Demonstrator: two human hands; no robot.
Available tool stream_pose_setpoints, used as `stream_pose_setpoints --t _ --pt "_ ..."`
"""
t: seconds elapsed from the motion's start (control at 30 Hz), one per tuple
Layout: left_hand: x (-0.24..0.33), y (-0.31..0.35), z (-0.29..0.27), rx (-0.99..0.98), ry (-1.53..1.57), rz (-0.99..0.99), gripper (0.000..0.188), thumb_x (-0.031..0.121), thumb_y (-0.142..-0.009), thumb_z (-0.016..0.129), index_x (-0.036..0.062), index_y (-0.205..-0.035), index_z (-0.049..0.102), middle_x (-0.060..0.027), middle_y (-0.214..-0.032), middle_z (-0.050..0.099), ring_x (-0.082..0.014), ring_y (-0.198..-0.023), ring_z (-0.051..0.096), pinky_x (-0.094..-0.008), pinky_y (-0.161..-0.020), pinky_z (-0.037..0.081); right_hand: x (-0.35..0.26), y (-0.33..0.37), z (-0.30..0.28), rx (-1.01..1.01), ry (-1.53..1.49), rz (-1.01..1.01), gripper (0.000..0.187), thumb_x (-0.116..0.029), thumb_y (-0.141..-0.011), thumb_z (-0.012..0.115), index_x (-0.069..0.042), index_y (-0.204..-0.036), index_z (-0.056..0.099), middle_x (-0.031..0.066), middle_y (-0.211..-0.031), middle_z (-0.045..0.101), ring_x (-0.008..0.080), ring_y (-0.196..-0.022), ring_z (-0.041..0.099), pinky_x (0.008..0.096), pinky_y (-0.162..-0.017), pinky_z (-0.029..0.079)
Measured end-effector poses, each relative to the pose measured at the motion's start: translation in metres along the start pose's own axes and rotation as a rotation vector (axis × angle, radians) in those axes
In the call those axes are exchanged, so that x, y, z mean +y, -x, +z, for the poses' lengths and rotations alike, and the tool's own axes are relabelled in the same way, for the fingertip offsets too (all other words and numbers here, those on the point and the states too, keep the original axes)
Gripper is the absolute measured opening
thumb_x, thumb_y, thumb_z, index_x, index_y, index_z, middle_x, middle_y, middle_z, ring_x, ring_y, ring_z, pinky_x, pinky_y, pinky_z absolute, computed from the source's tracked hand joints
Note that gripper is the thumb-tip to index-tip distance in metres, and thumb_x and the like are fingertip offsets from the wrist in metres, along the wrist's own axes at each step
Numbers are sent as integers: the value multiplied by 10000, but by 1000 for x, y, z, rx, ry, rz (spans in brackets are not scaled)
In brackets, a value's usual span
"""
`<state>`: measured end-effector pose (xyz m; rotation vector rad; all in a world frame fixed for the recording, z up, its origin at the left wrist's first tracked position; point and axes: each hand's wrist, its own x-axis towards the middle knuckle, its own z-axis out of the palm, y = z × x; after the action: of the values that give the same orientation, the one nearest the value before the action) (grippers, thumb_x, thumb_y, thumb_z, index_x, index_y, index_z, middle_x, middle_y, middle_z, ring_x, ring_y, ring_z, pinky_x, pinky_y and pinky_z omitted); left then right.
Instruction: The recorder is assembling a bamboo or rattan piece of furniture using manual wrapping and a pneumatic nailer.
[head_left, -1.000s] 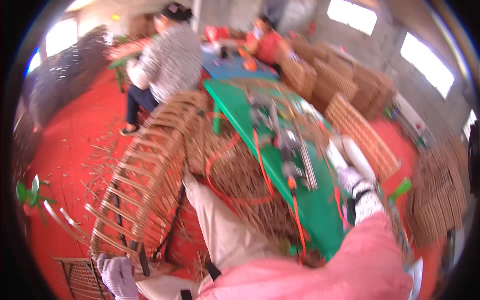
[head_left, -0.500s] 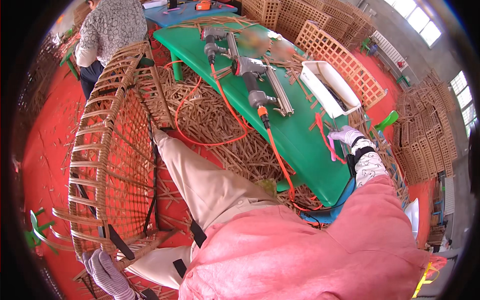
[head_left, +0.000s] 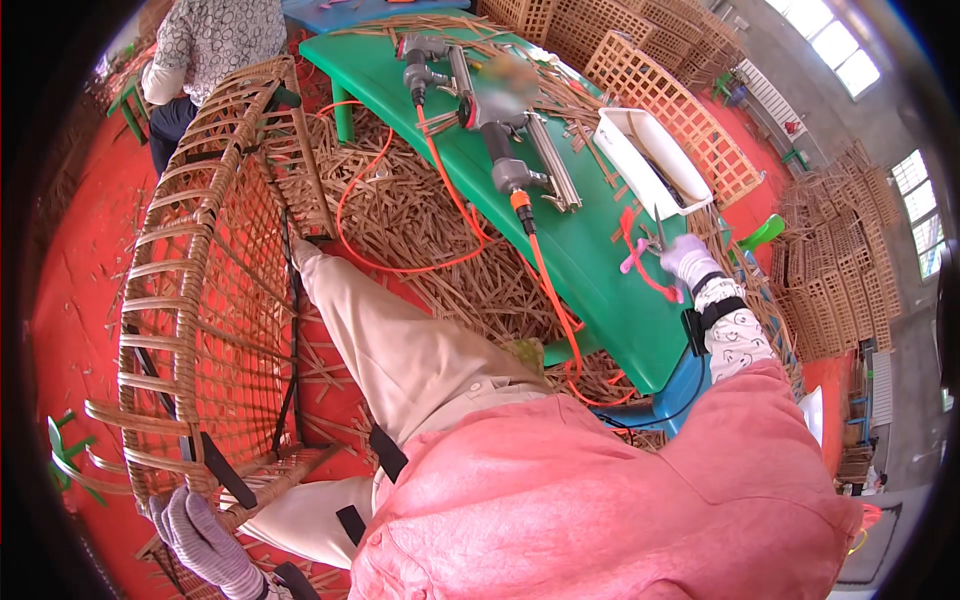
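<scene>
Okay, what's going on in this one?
The person's gloved left hand grips the near end of a large woven basket. The right hand is at some scissors by the green table's edge; whether it grips them is unclear. Two grey nail guns lie on the table.

A basket stands left of the table, where nail guns lie left of a tray.

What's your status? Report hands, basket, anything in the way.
Left hand on woven basket, near end. Right hand at pink-handled scissors, grip unclear. Basket left of green table. Orange hose hangs over table edge.
</scene>
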<state>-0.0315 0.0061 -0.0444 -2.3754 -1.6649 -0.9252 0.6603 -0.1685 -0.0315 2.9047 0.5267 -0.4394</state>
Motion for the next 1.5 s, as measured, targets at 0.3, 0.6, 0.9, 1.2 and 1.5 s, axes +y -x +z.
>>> stream_pose_setpoints --t 0.3,0.6,0.9,1.2,1.5 --pt "36 -16 -19 142 114 51 134 186 -747 640 68 -742 577 -57 -677 557 -256 -676 542 -484 -960 346 50 -35 57 213 -463 -370 617 -520 -765 623 4 -1089 583 206 -1017 630 286 -989 600 388 -842 467" --pt "36 -7 -34 270 98 -25 207 267 -673 721 113 -630 590 -21 -490 521 -199 -504 526 -394 -859 411 -65 -15 43 -178 -672 -382 565 -352 -838 587 37 -1224 451 218 -1142 556 299 -1058 560 345 -965 422" --pt "27 -11 -44 208 177 41 277 315 -650 743 85 -738 617 -24 -562 550 -204 -591 565 -391 -798 445 11 -141 -44 341 -1041 -989 497 -273 -836 612 52 -1184 470 185 -1077 585 263 -1000 584 326 -913 447" --pt "103 -5 -46 0 530 -58 682 486 -736 676 8 -1188 499 -150 -998 630 -283 -775 646 -356 -667 518 -295 302 -76 -261 -581 -1515 360 -303 -769 723 -36 -981 608 4 -748 636 76 -670 569 238 -613 472" --pt "84 40 -18 -379 1697 -411 208 229 -936 513 43 -1030 505 -12 -850 507 -96 -810 474 -246 -734 409 -342 358 -34 -1606 -385 -1626 932 -329 -704 700 11 -1404 187 119 -1257 447 191 -1145 436 308 -955 329"
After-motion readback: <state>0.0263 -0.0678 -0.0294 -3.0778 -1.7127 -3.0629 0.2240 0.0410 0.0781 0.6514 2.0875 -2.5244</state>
